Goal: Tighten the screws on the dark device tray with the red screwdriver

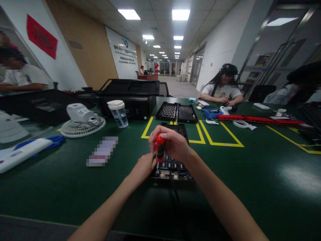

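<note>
While you work: writing unreadable.
Right hand (175, 144): fingers closed round screwdriver (159, 148).
Left hand (143, 166): fingers curled at keyboard (173, 165).
Cup (118, 113): far left, clear, capped.

We see a dark green bench (250, 187) marked with yellow tape lines (220, 139). On it lie a black keyboard frame (173, 165), two black trays (177, 112), a white desk fan (81, 122), a clear plastic cup (118, 113), a blue tray (212, 113) and red strips (250, 118).
</note>
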`<action>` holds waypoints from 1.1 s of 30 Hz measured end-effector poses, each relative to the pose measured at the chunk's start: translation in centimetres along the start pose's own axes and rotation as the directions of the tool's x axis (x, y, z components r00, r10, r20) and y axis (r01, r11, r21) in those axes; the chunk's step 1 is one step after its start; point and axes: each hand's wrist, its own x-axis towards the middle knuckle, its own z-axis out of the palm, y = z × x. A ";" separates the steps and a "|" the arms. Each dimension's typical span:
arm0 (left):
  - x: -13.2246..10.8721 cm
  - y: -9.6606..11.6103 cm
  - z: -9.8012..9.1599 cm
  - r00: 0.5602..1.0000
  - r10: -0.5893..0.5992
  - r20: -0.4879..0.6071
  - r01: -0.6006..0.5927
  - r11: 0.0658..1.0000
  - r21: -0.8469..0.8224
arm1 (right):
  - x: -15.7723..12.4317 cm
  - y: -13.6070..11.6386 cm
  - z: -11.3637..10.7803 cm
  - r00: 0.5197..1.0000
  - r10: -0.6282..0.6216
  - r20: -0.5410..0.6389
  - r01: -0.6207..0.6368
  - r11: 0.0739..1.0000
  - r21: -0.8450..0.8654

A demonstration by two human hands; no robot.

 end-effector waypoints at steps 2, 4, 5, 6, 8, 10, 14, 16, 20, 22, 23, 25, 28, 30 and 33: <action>0.0 0.0 -0.1 1.000 0.006 0.000 -0.006 1.000 -0.001 | 0.0 -0.1 0.0 1.000 0.008 0.001 -0.008 1.000 -0.002; 0.0 0.0 -0.1 1.000 0.005 0.004 -0.005 1.000 -0.003 | 0.0 -0.1 -0.1 1.000 0.022 -0.003 -0.022 1.000 -0.001; 0.0 0.0 -0.1 1.000 0.005 0.004 -0.005 1.000 -0.005 | 0.0 -0.2 -0.1 1.000 0.025 -0.004 -0.025 1.000 0.000; 0.0 0.0 0.0 1.000 0.005 0.003 -0.005 1.000 -0.007 | 0.0 -0.2 -0.1 1.000 0.023 -0.003 -0.023 1.000 0.002; 0.0 0.0 0.0 1.000 0.006 0.000 -0.006 1.000 -0.002 | 0.0 -0.2 -0.2 1.000 0.015 -0.002 -0.015 1.000 0.000; 0.0 0.0 0.1 1.000 0.002 -0.004 -0.002 1.000 0.007 | 0.0 -0.3 -0.3 1.000 0.010 -0.010 -0.010 1.000 -0.006; 0.0 0.1 0.1 1.000 -0.025 0.006 0.025 0.999 0.021 | -0.1 -0.4 -0.5 1.000 0.020 -0.020 -0.020 1.000 -0.011; 0.0 0.2 0.0 0.999 -0.031 0.013 0.030 0.999 0.023 | -0.1 -0.5 -0.5 1.000 0.026 -0.011 -0.026 1.000 -0.004; 0.0 0.2 -0.1 1.000 -0.029 0.008 0.028 0.999 0.035 | -0.1 -0.6 -0.5 1.000 0.025 0.008 -0.025 1.000 0.016; 0.0 0.3 -0.1 1.000 -0.028 0.006 0.027 0.999 0.036 | -0.2 -0.7 -0.6 1.000 0.024 0.010 -0.024 1.000 0.018; 0.0 0.3 -0.1 0.999 -0.032 0.006 0.031 0.999 0.037 | -0.2 -0.8 -0.6 1.000 0.028 0.007 -0.028 0.999 0.016; -0.1 0.4 -0.1 0.999 -0.048 0.010 0.047 0.998 0.045 | -0.2 -0.8 -0.7 0.999 0.041 -0.010 -0.041 0.999 0.006; -0.1 0.4 -0.1 0.998 -0.056 0.017 0.055 0.997 0.055 | -0.3 -0.9 -0.8 0.998 0.056 -0.026 -0.056 0.998 -0.009; 0.0 0.4 -0.1 0.998 -0.054 0.018 0.052 0.997 0.062 | -0.4 -0.9 -0.8 0.998 0.060 -0.028 -0.060 0.998 -0.015; 0.1 0.2 0.0 0.999 -0.042 0.009 0.041 0.997 0.069 | -0.5 -1.0 -0.9 0.998 0.062 -0.028 -0.063 0.997 -0.034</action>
